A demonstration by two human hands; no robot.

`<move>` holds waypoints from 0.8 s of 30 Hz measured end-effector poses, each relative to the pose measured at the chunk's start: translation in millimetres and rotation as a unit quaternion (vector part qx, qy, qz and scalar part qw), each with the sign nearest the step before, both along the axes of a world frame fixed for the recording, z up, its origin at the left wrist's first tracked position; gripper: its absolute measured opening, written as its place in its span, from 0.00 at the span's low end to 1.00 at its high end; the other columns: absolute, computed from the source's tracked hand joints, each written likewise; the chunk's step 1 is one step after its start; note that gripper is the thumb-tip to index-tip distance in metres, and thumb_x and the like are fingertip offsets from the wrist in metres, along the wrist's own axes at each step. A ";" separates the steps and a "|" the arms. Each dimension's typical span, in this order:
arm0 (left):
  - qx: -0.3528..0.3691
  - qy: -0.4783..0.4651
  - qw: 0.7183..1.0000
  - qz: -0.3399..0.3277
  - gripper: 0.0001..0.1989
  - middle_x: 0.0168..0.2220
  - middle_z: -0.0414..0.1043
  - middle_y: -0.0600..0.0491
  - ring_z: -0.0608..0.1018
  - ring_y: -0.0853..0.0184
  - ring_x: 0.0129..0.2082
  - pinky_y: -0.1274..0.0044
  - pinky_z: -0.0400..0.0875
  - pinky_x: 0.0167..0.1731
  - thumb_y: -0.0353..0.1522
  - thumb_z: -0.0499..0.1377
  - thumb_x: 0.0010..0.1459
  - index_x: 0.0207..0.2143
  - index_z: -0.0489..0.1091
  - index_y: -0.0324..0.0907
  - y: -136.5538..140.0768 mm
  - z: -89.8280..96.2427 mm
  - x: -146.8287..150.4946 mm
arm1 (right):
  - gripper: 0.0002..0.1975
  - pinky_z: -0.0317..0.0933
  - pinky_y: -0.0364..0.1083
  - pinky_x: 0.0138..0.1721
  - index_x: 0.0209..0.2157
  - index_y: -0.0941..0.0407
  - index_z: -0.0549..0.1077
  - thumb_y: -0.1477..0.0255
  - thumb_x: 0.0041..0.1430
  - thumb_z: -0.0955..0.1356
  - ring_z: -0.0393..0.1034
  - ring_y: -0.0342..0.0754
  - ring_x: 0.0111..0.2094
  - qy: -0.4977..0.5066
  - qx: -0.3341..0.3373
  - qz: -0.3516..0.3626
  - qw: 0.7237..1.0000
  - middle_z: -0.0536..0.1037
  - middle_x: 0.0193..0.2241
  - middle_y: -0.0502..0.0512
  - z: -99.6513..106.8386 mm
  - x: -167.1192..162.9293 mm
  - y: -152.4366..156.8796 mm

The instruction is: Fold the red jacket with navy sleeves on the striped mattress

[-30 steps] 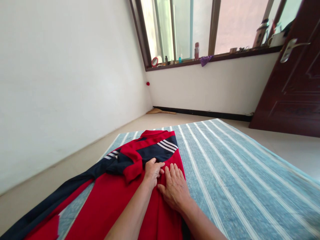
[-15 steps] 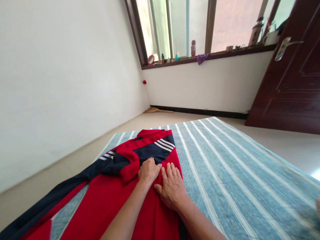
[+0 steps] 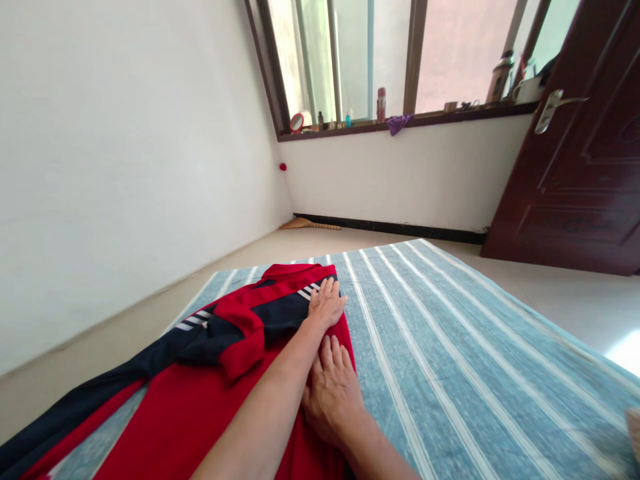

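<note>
Honestly, the jacket [image 3: 200, 400] on the sheet [image 3: 450, 373] runs out of frame at the bottom, and the left hand [image 3: 327, 303] covers some shoulder stripes [image 3: 307, 292]. Can't make out the tan thing [image 3: 634, 427] cut off far right. Count: one jacket, two hands, left and right hand [image 3: 334, 393] both opened flat on it

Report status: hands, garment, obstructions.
Left hand on garment, striped shoulder; right hand on it, nearer camera. Garment on striped sheet, one sleeve outstretched. Left forearm covers part.
</note>
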State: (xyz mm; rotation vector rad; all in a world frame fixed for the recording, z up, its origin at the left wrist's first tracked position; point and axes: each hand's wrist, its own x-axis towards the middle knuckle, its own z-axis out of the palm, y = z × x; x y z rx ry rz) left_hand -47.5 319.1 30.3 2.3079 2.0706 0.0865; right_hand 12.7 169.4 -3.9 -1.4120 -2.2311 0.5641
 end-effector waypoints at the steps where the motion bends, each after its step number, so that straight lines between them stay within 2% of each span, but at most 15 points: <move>1: -0.017 0.000 1.000 0.007 0.28 0.69 0.45 0.45 0.48 0.58 0.68 0.59 0.47 0.63 0.43 0.43 0.65 0.63 0.53 0.41 6.5 -4.4 -3.0 | 0.32 0.39 0.62 0.65 0.66 0.62 0.52 0.61 0.66 0.57 0.36 0.64 0.67 0.000 -0.006 -0.001 1.000 0.47 0.67 0.66 1.7 0.2 -0.3; 5: -0.057 -0.001 0.998 0.022 0.32 0.68 0.45 0.46 0.50 0.55 0.68 0.54 0.49 0.61 0.48 0.40 0.64 0.64 0.52 0.42 20.6 -14.8 -11.2 | 0.32 0.39 0.62 0.65 0.65 0.63 0.55 0.60 0.65 0.59 0.36 0.64 0.67 0.005 -0.022 -0.002 1.000 0.48 0.66 0.67 7.9 0.8 -1.0; 9: -0.038 0.002 0.999 0.027 0.32 0.68 0.46 0.46 0.49 0.55 0.68 0.52 0.48 0.61 0.49 0.38 0.64 0.63 0.54 0.43 28.3 -15.3 -13.0 | 0.33 0.39 0.62 0.65 0.65 0.63 0.55 0.60 0.64 0.60 0.36 0.63 0.67 0.009 -0.020 -0.003 1.000 0.48 0.66 0.68 9.9 0.8 -0.4; 11: -0.021 0.004 0.999 0.028 0.31 0.67 0.49 0.45 0.50 0.53 0.67 0.51 0.49 0.60 0.48 0.39 0.64 0.62 0.57 0.43 31.4 -14.5 -13.1 | 0.33 0.39 0.61 0.65 0.65 0.63 0.55 0.60 0.64 0.60 0.36 0.63 0.67 0.009 -0.025 -0.001 1.000 0.48 0.66 0.69 10.2 0.7 0.2; 13: -0.003 0.004 1.000 0.027 0.29 0.65 0.56 0.44 0.56 0.52 0.65 0.52 0.53 0.58 0.48 0.40 0.64 0.59 0.61 0.43 33.0 -13.9 -12.7 | 0.33 0.38 0.61 0.65 0.65 0.63 0.55 0.60 0.64 0.60 0.36 0.63 0.67 0.009 -0.030 0.000 0.999 0.48 0.66 0.70 10.7 0.7 0.4; 16: 0.043 0.008 0.999 0.020 0.24 0.61 0.62 0.43 0.59 0.55 0.63 0.56 0.54 0.59 0.44 0.40 0.66 0.54 0.65 0.42 33.8 -13.5 -10.8 | 0.33 0.37 0.61 0.65 0.65 0.64 0.53 0.60 0.65 0.60 0.35 0.63 0.67 0.014 -0.032 0.001 0.999 0.47 0.66 0.70 11.8 1.1 -0.2; 20: 0.088 0.014 0.996 0.004 0.20 0.66 0.53 0.45 0.50 0.61 0.67 0.64 0.47 0.64 0.36 0.43 0.66 0.56 0.63 0.42 42.1 -16.7 -11.3 | 0.33 0.38 0.61 0.65 0.65 0.64 0.53 0.60 0.65 0.59 0.35 0.64 0.66 0.014 -0.030 0.004 0.999 0.47 0.65 0.71 13.9 1.5 -0.5; 24: 0.048 0.013 0.999 0.017 0.23 0.66 0.52 0.42 0.54 0.58 0.66 0.57 0.50 0.61 0.36 0.43 0.65 0.60 0.59 0.40 61.2 -27.4 -20.1 | 0.31 0.41 0.62 0.65 0.65 0.63 0.55 0.60 0.66 0.58 0.37 0.64 0.66 0.007 -0.031 0.000 1.000 0.49 0.65 0.71 14.6 1.0 2.0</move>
